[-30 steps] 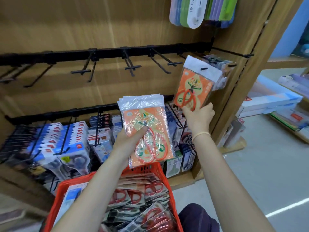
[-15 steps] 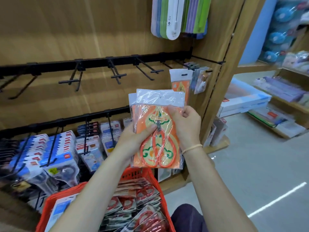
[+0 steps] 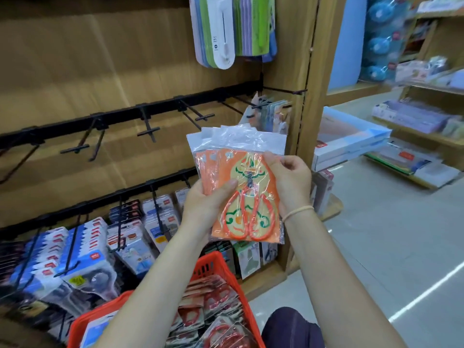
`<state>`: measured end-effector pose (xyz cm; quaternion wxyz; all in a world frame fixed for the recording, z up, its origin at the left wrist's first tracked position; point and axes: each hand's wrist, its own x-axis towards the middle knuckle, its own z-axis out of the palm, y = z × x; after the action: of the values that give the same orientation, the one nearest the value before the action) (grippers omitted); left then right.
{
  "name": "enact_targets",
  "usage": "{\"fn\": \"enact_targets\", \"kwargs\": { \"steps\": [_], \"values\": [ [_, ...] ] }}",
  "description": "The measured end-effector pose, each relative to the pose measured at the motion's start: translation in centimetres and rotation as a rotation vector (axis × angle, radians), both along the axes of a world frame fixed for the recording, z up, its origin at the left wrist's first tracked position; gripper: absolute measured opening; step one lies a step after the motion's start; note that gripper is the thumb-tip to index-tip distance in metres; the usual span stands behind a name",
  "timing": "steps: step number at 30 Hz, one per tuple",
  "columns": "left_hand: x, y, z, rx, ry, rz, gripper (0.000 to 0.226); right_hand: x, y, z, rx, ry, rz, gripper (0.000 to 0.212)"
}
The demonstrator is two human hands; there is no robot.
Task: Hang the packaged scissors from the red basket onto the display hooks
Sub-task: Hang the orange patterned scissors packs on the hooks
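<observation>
A stack of packaged scissors point(image 3: 247, 187), orange cards in clear bags with white headers, is held upright in front of the display. My left hand point(image 3: 206, 204) grips the stack's left side, thumb across the front. My right hand point(image 3: 291, 182) pinches the front pack at its right edge. The red basket point(image 3: 221, 267) sits below my arms with several more scissor packs inside. Empty black display hooks point(image 3: 198, 113) stick out from the upper rail. One hook at the far right point(image 3: 271, 106) carries hanging packs.
The lower rail point(image 3: 105, 202) is crowded with blue and white packaged goods. Coloured flat items point(image 3: 233, 31) hang above. A wooden upright point(image 3: 308, 96) bounds the display on the right, with boxes point(image 3: 351, 141) and shelves beyond on the tiled floor.
My right hand left the pack it was hanging at the right hook and came back to the stack, now pinching its front pack. The view shifted right.
</observation>
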<state>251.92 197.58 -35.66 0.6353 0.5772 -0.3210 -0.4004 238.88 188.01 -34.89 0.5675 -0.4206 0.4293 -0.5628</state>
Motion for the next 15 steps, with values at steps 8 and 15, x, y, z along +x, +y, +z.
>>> {"fn": "enact_targets", "kwargs": {
  "steps": [8, 15],
  "values": [
    [0.1, -0.3, -0.3, 0.043, 0.158, -0.047, 0.040, -0.8, -0.8, -0.7, 0.001, 0.004, 0.155, 0.021],
    [0.9, -0.7, -0.4, 0.069, 0.100, -0.006, 0.055, -0.6, -2.0, -0.3, -0.015, 0.068, 0.237, 0.015]
  ]
}}
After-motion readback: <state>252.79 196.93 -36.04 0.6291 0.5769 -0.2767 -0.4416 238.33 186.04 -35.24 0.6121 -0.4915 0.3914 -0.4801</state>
